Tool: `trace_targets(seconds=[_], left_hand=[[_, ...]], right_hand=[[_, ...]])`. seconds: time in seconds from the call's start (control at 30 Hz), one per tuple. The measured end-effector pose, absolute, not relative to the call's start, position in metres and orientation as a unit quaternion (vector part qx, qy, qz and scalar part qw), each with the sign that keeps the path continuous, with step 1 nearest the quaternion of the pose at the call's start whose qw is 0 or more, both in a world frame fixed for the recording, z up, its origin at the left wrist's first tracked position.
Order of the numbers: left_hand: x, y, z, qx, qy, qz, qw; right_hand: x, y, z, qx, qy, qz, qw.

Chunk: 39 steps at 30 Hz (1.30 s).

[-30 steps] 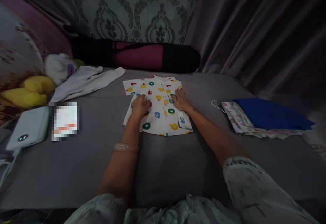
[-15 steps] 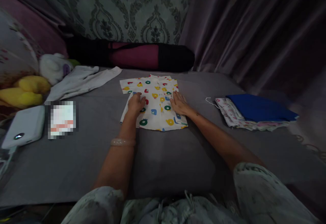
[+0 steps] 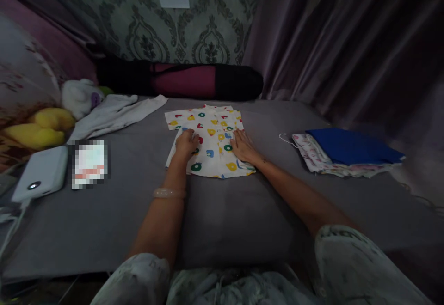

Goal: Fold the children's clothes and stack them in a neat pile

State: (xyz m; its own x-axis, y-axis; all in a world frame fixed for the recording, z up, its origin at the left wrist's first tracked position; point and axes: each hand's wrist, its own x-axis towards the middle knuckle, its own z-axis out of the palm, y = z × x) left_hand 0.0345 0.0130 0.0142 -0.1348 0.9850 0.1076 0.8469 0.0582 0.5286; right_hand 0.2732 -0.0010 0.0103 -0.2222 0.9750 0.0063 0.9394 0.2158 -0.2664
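A small white short-sleeved shirt (image 3: pixel 210 155) with red, yellow, green and blue prints lies on the grey sheet (image 3: pixel 222 222). Its left sleeve sticks out, while the right side is folded inward. My left hand (image 3: pixel 187 143) rests on the shirt's left side, fingers apart and slightly bent. On the folded right side my right hand (image 3: pixel 243 148) lies flat, fingers stretched out and pointing away from me. Neither hand grips the cloth.
A stack of folded cloths topped by a blue cloth (image 3: pixel 354 145) lies at right. At left are a white power bank (image 3: pixel 43 173), a blurred-out item (image 3: pixel 90 164), a pale garment (image 3: pixel 114 115) and plush toys (image 3: pixel 52 127). A long black-and-maroon bag (image 3: pixel 187 81) lines the back.
The camera view has tilted up slightly. My right hand has shifted a little along the shirt's folded side; my left hand stays on the left side.
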Motion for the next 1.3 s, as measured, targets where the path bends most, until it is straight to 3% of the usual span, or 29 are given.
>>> trace_targets(seconds=[0.37, 0.57, 0.77, 1.07, 1.3], left_hand=[[0.028, 0.016, 0.015, 0.630, 0.713, 0.276, 0.138], [0.022, 0.012, 0.020, 0.602, 0.724, 0.304, 0.143], [0.018, 0.009, 0.024, 0.588, 0.740, 0.300, 0.131], [0.014, 0.013, 0.014, 0.562, 0.768, 0.296, 0.083], [0.011, 0.013, 0.014, 0.551, 0.781, 0.281, 0.083]], right_hand=[[0.270, -0.036, 0.008, -0.564, -0.819, 0.095, 0.043], [0.268, -0.024, 0.030, -0.553, -0.829, 0.080, 0.021], [0.248, 0.022, 0.049, -0.566, -0.820, 0.063, 0.049], [0.202, 0.111, 0.028, -0.576, -0.808, 0.119, 0.015], [0.173, 0.158, 0.025, -0.571, -0.816, 0.091, 0.029]])
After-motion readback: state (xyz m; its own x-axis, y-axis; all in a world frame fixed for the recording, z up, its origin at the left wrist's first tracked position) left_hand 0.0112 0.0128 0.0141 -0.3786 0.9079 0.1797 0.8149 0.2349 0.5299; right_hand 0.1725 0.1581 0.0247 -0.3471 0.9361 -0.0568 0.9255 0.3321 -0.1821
